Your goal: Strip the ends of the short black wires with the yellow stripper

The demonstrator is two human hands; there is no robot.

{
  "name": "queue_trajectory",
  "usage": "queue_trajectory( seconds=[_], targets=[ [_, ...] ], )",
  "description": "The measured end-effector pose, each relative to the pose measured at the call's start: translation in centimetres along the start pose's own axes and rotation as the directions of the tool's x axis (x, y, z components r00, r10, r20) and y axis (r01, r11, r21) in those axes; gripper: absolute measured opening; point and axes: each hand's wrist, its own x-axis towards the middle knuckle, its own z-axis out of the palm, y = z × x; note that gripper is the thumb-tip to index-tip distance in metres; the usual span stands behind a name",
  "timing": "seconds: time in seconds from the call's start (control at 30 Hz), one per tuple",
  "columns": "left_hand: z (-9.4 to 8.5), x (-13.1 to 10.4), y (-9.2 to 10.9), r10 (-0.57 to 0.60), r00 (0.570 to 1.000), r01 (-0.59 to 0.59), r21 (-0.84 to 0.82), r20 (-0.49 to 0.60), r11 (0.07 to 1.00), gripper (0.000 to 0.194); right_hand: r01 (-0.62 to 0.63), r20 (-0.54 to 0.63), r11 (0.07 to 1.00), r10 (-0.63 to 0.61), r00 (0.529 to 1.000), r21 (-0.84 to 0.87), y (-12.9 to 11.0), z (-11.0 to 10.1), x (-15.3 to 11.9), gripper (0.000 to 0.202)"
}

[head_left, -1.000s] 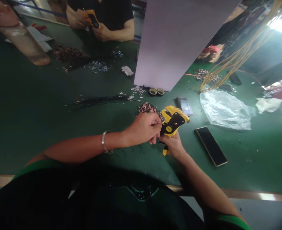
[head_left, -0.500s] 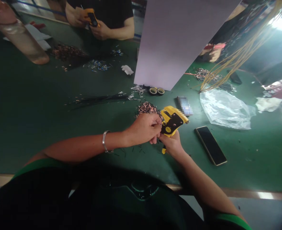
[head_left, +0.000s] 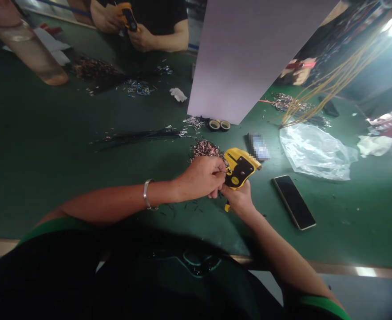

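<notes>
My right hand (head_left: 240, 200) is wrapped round the handles of a yellow and black wire stripper (head_left: 240, 169), its head raised above the green table. Against the tool's left side, my left hand (head_left: 204, 178) is closed in a pinch. A thin wire (head_left: 225, 172) seems to be between the fingertips at the jaws, mostly hidden by the fingers. Just beyond my left hand lies a pile of short black wires with bare copper ends (head_left: 205, 150). Small black offcuts (head_left: 196, 206) are scattered below the hands.
Long black wires (head_left: 139, 136) lie left of centre, near silvery pieces (head_left: 194, 122) and two tape rolls (head_left: 219, 125). A pale panel (head_left: 235, 62) stands ahead. A phone (head_left: 294, 202), blurred-out device (head_left: 259, 146) and plastic bag (head_left: 315, 151) lie right. Opposite, a co-worker's hands (head_left: 142, 38) hold a similar tool.
Both hands stay at the wire stripper with almost no movement. The view has shifted slightly, and the co-worker's hands and tool opposite have moved a little.
</notes>
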Motion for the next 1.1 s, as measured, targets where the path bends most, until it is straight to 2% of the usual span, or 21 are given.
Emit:
queue_trajectory(
  seconds=[0.3,0.47,0.63,0.83,1.1],
  targets=[
    [-0.2,0.1,0.2,0.046,0.999,-0.046,0.047,0.011,0.998,0.012,-0.024,-0.111,0.998,0.018,0.994,-0.059,0.5,0.0,0.0,0.031],
    [-0.3,0.1,0.5,0.036,0.999,-0.036,0.046,0.001,0.998,0.014,-0.024,-0.096,0.998,0.018,0.995,-0.062,0.4,0.2,0.0,0.036],
    [-0.3,0.2,0.6,0.041,0.999,-0.041,0.057,-0.007,0.998,0.016,-0.033,-0.128,0.997,0.025,0.991,-0.063,0.7,0.2,0.1,0.034],
    [-0.4,0.5,-0.1,0.047,0.999,-0.047,0.030,-0.007,0.998,0.014,0.008,-0.153,0.994,-0.025,0.988,-0.107,1.3,0.1,0.3,0.031],
    [-0.4,0.9,0.0,0.010,1.000,-0.009,0.004,-0.018,1.000,0.016,-0.022,-0.181,0.995,0.004,0.984,-0.097,1.6,0.2,0.6,0.028]
  ],
)
